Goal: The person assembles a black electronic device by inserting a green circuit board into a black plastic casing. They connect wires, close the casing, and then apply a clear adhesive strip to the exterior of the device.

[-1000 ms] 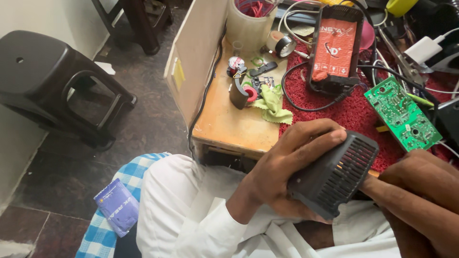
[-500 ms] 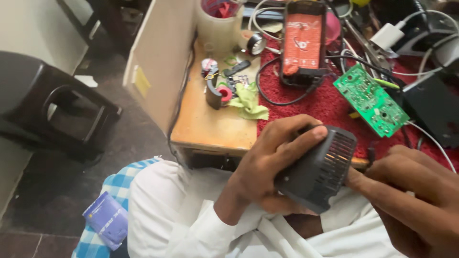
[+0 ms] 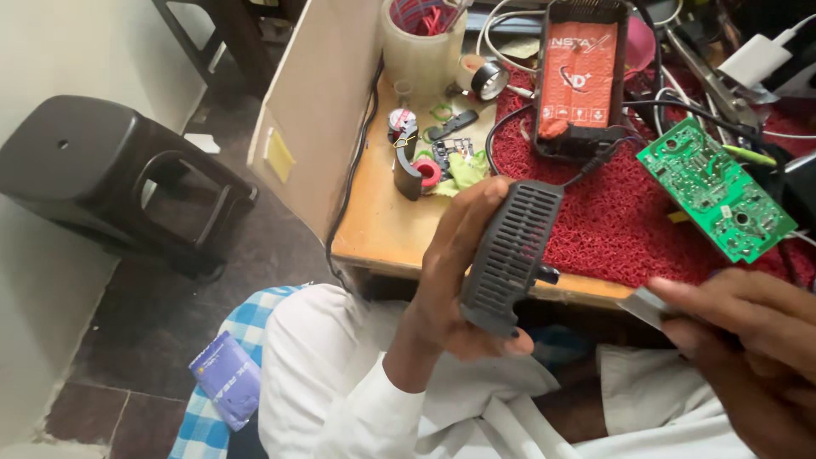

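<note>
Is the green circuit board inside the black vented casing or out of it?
Out. The green circuit board lies bare on the red mat, apart from the black vented casing held in the left hand.

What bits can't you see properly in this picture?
All in the head view:
- Right hand: cut off by the frame's corner; the grey piece it holds is mostly covered by fingers.
- Black vented casing: its far side is hidden behind the left hand.
- Cup: top cropped.

My left hand point(image 3: 455, 280) holds the vented casing point(image 3: 508, 255) near the desk point(image 3: 382, 229) edge; circuit board point(image 3: 714, 189) far right, stool point(image 3: 102, 170) left.
</note>
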